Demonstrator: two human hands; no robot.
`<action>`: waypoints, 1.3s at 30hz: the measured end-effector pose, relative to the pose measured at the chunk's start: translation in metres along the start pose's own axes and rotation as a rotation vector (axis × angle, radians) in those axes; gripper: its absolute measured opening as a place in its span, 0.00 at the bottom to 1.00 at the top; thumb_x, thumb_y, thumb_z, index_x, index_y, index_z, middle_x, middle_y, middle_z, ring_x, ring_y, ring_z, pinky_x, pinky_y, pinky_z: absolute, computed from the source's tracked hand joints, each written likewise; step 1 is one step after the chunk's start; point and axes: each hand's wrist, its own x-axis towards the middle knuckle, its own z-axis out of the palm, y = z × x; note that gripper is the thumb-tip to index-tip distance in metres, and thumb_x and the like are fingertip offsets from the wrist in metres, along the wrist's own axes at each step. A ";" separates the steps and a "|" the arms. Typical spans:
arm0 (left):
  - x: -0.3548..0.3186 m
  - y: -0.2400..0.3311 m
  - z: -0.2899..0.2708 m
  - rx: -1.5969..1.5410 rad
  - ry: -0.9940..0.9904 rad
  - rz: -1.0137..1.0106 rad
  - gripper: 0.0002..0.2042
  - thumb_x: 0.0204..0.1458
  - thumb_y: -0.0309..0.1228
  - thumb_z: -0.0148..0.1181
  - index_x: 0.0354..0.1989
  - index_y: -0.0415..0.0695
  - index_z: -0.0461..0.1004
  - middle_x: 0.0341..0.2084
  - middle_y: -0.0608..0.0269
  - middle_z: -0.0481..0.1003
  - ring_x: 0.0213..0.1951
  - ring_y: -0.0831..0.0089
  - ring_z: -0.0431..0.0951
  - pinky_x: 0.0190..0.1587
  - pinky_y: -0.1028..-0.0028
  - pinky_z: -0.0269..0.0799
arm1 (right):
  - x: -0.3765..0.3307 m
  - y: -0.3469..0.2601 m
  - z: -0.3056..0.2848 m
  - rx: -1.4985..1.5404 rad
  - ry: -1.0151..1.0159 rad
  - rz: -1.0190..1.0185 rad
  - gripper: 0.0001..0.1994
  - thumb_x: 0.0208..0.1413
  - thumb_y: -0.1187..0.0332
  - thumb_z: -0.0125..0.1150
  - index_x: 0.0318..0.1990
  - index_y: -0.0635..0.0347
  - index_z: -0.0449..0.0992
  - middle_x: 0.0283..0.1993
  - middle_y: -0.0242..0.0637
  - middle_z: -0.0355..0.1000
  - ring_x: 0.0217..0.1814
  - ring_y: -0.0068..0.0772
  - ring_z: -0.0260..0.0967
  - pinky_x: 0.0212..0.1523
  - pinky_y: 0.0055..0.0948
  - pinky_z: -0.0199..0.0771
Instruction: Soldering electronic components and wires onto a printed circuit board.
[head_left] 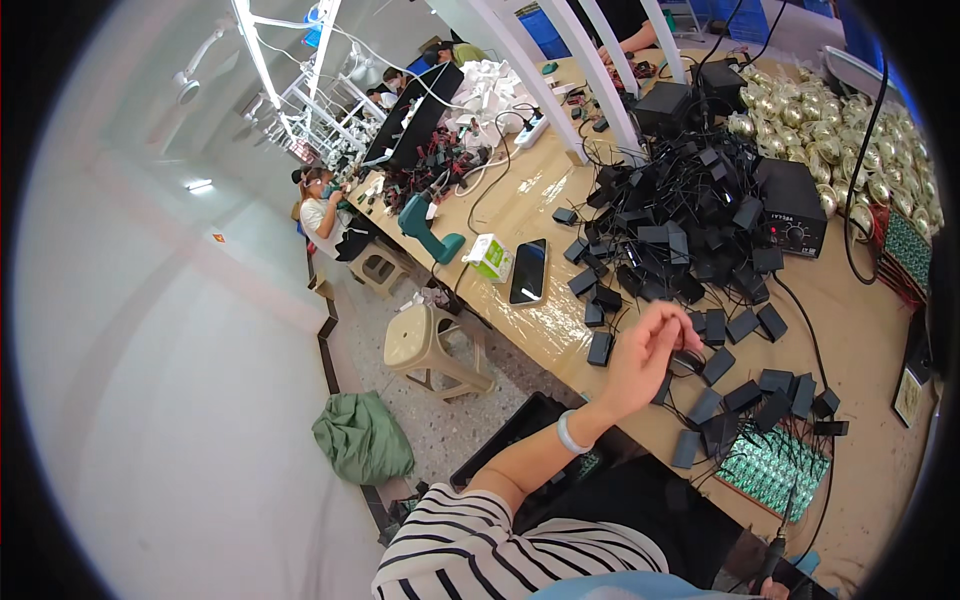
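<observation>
The left grip (pixel 655 345) is half curled over a black casing (pixel 687 362) on the tabletop (pixel 865 350), right of centre; whether it holds this, I cannot tell. The right grip (pixel 773 590), at the lower edge, is closed around a soldering iron (pixel 776 554).

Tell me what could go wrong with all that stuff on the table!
The black pen-shaped tool at the right hand might be a soldering iron; if hot, it could scorch the nearby green circuit-board panel.

The wired black boxes lie in a tangled pile, so if the left hand pulls one, others might come along.

The smartphone and green-and-white carton are near the edge of the table, so a bump might knock one off.
</observation>
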 end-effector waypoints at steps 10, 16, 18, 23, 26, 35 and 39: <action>0.004 0.054 0.050 0.343 -0.622 0.279 0.04 0.60 0.23 0.61 0.42 0.39 0.78 0.30 0.56 0.78 0.34 0.61 0.80 0.38 0.67 0.74 | -0.038 -0.025 -0.008 -0.072 0.017 0.295 0.12 0.66 0.71 0.51 0.44 0.72 0.77 0.40 0.56 0.76 0.39 0.51 0.74 0.44 0.47 0.77; 0.006 0.031 0.082 0.488 -0.908 0.458 0.05 0.54 0.21 0.65 0.39 0.38 0.79 0.36 0.54 0.72 0.37 0.56 0.77 0.39 0.62 0.74 | -0.016 -0.005 0.004 0.068 -0.099 0.269 0.10 0.53 0.76 0.60 0.42 0.65 0.80 0.32 0.41 0.76 0.28 0.42 0.74 0.31 0.37 0.75; 0.004 0.032 0.087 0.477 -0.954 0.415 0.06 0.53 0.19 0.65 0.39 0.37 0.79 0.35 0.54 0.72 0.36 0.58 0.77 0.38 0.65 0.74 | -0.011 -0.007 0.002 0.083 -0.133 0.285 0.14 0.46 0.80 0.61 0.42 0.64 0.80 0.33 0.39 0.77 0.28 0.39 0.74 0.30 0.34 0.76; -0.004 0.036 0.094 0.466 -0.988 0.376 0.04 0.49 0.17 0.61 0.34 0.36 0.76 0.34 0.53 0.71 0.41 0.54 0.75 0.44 0.60 0.74 | -0.009 0.000 0.004 0.092 -0.185 0.252 0.16 0.43 0.80 0.62 0.43 0.65 0.81 0.34 0.38 0.78 0.28 0.38 0.74 0.30 0.33 0.75; -0.010 0.033 0.097 0.552 -1.011 0.461 0.10 0.44 0.15 0.59 0.36 0.35 0.75 0.35 0.52 0.70 0.42 0.54 0.74 0.47 0.61 0.74 | -0.012 0.001 0.006 0.113 -0.214 0.231 0.17 0.42 0.80 0.62 0.43 0.65 0.81 0.35 0.38 0.77 0.28 0.38 0.74 0.31 0.32 0.74; -0.009 0.035 0.094 0.652 -1.062 0.513 0.11 0.41 0.16 0.58 0.36 0.34 0.73 0.36 0.51 0.70 0.43 0.56 0.73 0.48 0.63 0.73 | -0.010 0.003 0.013 0.136 -0.265 0.247 0.17 0.41 0.81 0.63 0.44 0.65 0.82 0.36 0.38 0.77 0.29 0.37 0.74 0.31 0.32 0.75; -0.012 0.033 0.096 0.743 -1.059 0.567 0.10 0.41 0.18 0.59 0.35 0.34 0.74 0.35 0.52 0.71 0.42 0.58 0.74 0.47 0.64 0.73 | -0.013 0.005 0.017 0.115 -0.269 0.198 0.17 0.41 0.81 0.63 0.43 0.66 0.82 0.35 0.39 0.77 0.28 0.36 0.74 0.30 0.31 0.75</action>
